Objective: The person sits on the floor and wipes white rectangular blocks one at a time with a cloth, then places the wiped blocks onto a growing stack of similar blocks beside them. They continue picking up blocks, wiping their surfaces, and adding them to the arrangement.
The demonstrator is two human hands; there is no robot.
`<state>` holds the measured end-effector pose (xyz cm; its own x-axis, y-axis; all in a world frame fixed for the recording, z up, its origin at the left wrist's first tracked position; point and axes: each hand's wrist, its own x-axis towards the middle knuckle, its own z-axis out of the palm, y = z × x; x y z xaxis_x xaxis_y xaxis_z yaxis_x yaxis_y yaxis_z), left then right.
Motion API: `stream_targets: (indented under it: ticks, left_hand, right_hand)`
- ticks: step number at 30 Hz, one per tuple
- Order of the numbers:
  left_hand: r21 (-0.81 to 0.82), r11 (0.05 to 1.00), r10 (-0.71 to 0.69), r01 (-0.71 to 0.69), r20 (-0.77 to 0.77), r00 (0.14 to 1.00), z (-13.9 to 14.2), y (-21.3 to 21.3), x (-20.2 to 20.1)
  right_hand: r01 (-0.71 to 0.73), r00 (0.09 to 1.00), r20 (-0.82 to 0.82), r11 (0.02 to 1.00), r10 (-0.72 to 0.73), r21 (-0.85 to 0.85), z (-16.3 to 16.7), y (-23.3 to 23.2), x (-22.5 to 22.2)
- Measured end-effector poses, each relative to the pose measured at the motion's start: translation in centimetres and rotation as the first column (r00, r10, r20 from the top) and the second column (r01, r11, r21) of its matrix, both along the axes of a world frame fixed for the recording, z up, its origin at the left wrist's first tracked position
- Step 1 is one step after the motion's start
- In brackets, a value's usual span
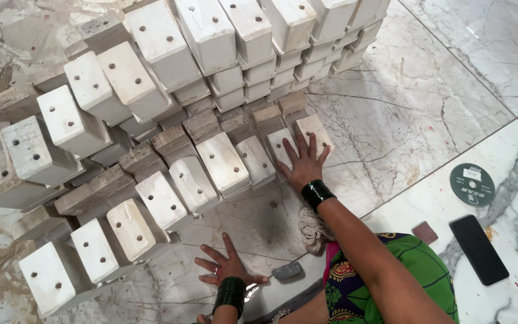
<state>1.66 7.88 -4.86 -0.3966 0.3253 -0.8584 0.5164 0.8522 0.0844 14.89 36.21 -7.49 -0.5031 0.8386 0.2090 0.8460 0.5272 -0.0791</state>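
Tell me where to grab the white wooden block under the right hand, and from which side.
Grip the block across its two long side faces near the drilled white end. Come from above and from the right, where open marble floor leaves finger room; its left side sits tight against a neighbouring block. The right hand already lies flat on it; the left hand rests on the floor.

We are looking down at what appears to be a makeshift woodworking area set up on a polished marble floor (427, 96). Dozens of white-painted wooden blocks (223, 162), each drilled with two holes, are stacked in rows. Beside them lie a round abrasive disc (472, 184), a small sanding block (287, 271) and a scrap of sandpaper (425, 231).
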Motion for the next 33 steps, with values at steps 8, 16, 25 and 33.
stream_targets:
  ticks: [8, 16, 25, 33]
  left_hand:
    - [0.045, 0.999, 0.015, -0.014, -0.027, 1.000, 0.4, -0.3, 0.2]
    - [0.045, 0.999, 0.005, -0.004, -0.022, 1.000, 0.3, -0.2, 0.3]
    - [0.041, 0.999, 0.003, -0.002, -0.024, 1.000, 0.1, -0.1, 0.4]
    - [0.076, 0.997, 0.027, -0.026, -0.005, 1.000, -0.4, 0.1, 0.4]
  right_hand:
    - [0.042, 0.999, 0.016, 0.998, -0.041, -0.042, 0.4, 1.6, 0.0]
    - [-0.176, 0.966, -0.189, 0.984, 0.174, 0.007, 1.5, 1.0, -2.6]
    - [-0.419, 0.904, -0.195, 0.876, 0.380, -0.238, 2.1, -0.1, -8.8]
    - [-0.427, 0.884, -0.267, 0.896, 0.383, -0.127, 1.9, -1.8, -6.3]
